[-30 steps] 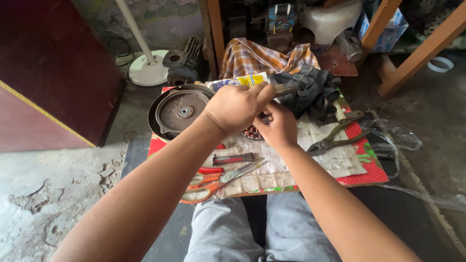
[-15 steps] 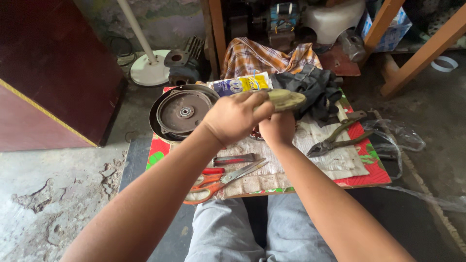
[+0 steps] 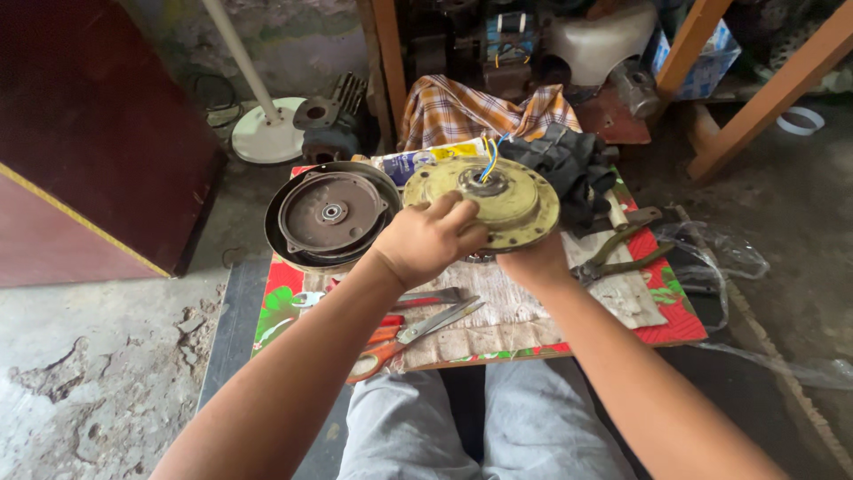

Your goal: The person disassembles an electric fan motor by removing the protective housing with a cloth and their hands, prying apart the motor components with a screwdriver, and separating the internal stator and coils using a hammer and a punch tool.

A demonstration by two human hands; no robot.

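We grip the yellow motor cover (image 3: 498, 203) with our left hand (image 3: 428, 238) on its near-left rim and our right hand (image 3: 533, 263) beneath it, above the worktop (image 3: 622, 302).

Two hands: left (image 3: 426, 242), right (image 3: 531, 262). One yellowish round motor cover (image 3: 484, 203), one dark round housing (image 3: 330, 213), one pair of orange-handled scissors (image 3: 410, 336), one pair of pliers (image 3: 622, 249), one wrench (image 3: 418, 298), one checked cloth (image 3: 471, 111), one black rag (image 3: 560, 160), one white fan base (image 3: 267, 138).
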